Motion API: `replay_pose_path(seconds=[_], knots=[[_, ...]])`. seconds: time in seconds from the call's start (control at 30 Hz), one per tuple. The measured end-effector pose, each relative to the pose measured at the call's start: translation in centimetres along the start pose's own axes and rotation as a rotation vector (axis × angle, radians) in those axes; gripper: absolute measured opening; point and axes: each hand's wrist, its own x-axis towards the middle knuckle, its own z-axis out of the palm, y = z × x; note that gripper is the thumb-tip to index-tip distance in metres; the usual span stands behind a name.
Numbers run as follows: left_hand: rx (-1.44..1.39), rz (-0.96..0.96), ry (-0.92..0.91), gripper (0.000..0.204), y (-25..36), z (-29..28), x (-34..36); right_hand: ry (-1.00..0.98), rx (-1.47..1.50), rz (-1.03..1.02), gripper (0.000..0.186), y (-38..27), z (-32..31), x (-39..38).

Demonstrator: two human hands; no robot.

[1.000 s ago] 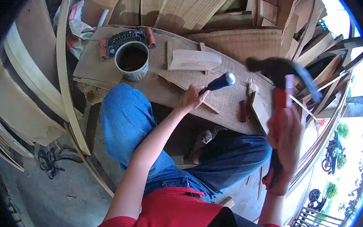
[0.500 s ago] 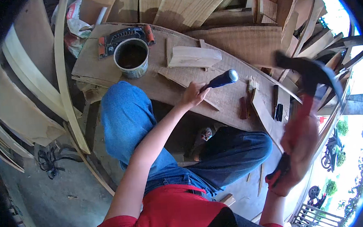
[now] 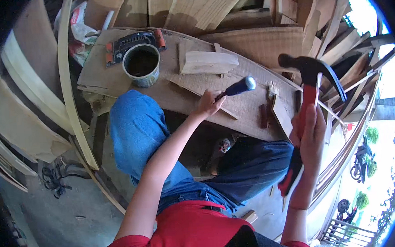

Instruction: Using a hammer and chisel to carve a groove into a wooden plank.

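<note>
My left hand (image 3: 210, 103) is closed around a chisel with a dark blue handle (image 3: 239, 87) and a shiny round metal end; the blade is hidden by my fingers. In my right hand (image 3: 312, 134), raised at the right, is a claw hammer (image 3: 311, 73) with a black head and a red-and-black handle. Below the chisel a thin wooden strip (image 3: 230, 113) lies on the curved wooden board (image 3: 177, 96). Just beyond my left hand, a pale curved wood block (image 3: 209, 62) rests on the same board.
A bucket of dark liquid (image 3: 141, 63) stands on the board's left, before a black and orange tool (image 3: 131, 40). A brush (image 3: 273, 91) lies at the right. Wooden planks (image 3: 256, 43) lean behind; long curved strips (image 3: 71, 86) stand at the left.
The hammer and my right hand have moved left, and the hammer now shows more sharply. My left hand with the chisel stays almost where it was.
</note>
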Motion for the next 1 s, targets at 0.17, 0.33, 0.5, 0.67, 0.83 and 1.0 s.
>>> replay_pose_path(seconds=[0.17,0.33,0.5,0.67,0.83,1.0], knots=[[-0.056,-0.083,-0.063,0.032,0.6,2.0,1.4,0.256,-0.255,-0.243,0.027,12.3,1.3,7.8],[-0.127,-0.181,-0.040,0.038,-2.5,0.5,-0.3,0.143,-0.554,-0.065,0.034,20.2,10.1,12.4],[-0.170,-0.248,-0.018,0.037,-0.5,1.1,-0.3,-0.085,-0.711,0.012,0.034,23.4,11.2,12.6],[-0.173,-0.281,0.036,0.035,-0.1,0.6,-0.7,0.207,-0.689,-0.422,0.045,16.0,8.6,6.7],[-0.215,-0.260,0.006,0.035,-0.8,0.5,-0.8,0.708,-0.125,-0.859,0.024,9.3,2.8,-0.8],[-0.084,-0.174,-0.046,0.034,-0.1,0.1,-0.5,0.298,0.208,-0.517,0.055,6.7,7.9,4.2]])
